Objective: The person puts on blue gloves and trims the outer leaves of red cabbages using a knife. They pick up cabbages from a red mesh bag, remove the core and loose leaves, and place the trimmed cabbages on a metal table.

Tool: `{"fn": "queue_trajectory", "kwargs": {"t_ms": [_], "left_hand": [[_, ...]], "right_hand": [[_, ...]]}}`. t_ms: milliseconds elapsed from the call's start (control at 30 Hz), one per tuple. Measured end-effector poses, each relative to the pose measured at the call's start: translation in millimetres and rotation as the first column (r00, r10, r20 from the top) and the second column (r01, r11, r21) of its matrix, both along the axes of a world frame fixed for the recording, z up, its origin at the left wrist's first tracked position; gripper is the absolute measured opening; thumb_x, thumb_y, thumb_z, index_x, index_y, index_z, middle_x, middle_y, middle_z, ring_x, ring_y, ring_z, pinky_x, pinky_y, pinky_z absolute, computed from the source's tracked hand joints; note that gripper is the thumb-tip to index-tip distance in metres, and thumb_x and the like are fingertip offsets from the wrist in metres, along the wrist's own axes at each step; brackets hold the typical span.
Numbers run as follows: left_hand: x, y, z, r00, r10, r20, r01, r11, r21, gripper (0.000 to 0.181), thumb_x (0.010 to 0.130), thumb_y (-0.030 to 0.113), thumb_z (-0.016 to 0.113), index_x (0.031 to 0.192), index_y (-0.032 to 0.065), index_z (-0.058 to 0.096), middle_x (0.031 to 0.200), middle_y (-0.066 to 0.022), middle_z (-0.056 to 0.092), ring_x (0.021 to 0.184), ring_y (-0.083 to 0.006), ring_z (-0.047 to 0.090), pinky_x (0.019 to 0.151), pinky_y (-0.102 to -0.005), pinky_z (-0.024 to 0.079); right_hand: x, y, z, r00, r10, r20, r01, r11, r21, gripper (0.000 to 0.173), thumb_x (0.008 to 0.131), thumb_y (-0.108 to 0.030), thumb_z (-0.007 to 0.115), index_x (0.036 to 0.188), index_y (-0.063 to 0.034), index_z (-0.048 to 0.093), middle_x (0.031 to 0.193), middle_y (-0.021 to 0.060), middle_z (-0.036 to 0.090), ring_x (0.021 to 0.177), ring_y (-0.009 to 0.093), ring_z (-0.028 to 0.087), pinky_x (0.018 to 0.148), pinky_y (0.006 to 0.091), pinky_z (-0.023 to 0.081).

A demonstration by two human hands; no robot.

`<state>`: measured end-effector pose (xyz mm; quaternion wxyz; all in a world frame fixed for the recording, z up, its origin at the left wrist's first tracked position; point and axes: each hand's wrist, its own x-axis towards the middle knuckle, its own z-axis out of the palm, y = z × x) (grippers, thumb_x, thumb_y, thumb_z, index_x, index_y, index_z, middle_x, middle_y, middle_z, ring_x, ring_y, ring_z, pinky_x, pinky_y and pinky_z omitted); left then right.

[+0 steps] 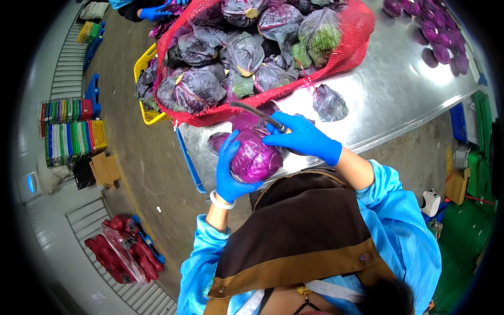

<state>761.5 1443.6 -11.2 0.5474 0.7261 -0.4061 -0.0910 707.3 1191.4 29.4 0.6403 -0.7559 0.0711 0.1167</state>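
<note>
My left hand, in a blue glove, holds a peeled red cabbage from its left and lower side, above the near edge of the steel table. In my right hand, also gloved, is a knife with a dark curved blade, pointing up and left over the cabbage; the thumb reaches the cabbage's upper right. Beyond my hands, a red mesh bag lies open, full of untrimmed red cabbages. A loose outer leaf lies on the metal; another is left of the cabbage.
Trimmed cabbages stand grouped at the table's far right. A yellow crate with leaves is left of the bag. A person's gloved hand shows at the top left. Stacked crates and filled red bags are at the far left.
</note>
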Motion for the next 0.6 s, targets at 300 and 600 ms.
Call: {"fn": "queue_trajectory", "kwargs": {"t_ms": [300, 600], "left_hand": [[-11.7, -6.2, 5.8, 0.996, -0.078, 0.041, 0.072, 0.99, 0.124, 0.1, 0.053, 0.029, 0.093, 0.139, 0.0152, 0.044, 0.144, -0.0223, 0.043, 0.134, -0.0413, 0.04, 0.111, -0.0512, 0.033], [-11.3, -2.4, -11.1, 0.917, 0.179, -0.358, -0.231, 0.967, -0.107, 0.126, 0.05, 0.028, 0.096, 0.15, 0.0089, 0.023, 0.151, -0.0164, 0.033, 0.135, -0.0313, 0.04, 0.113, -0.0459, 0.035]], "right_hand": [[-23.8, -5.8, -10.2, 0.984, 0.116, 0.134, -0.08, 0.965, -0.25, 0.024, 0.081, -0.022, 0.072, 0.095, -0.0054, 0.06, 0.068, 0.0075, 0.061, 0.067, 0.018, 0.063, 0.062, 0.035, 0.05], [-44.2, -38.3, -104.7, 0.964, -0.187, 0.188, 0.246, 0.895, -0.373, 0.028, 0.076, -0.019, 0.071, 0.1, -0.0046, 0.065, 0.083, 0.0111, 0.066, 0.079, 0.027, 0.068, 0.069, 0.0352, 0.053]]}}
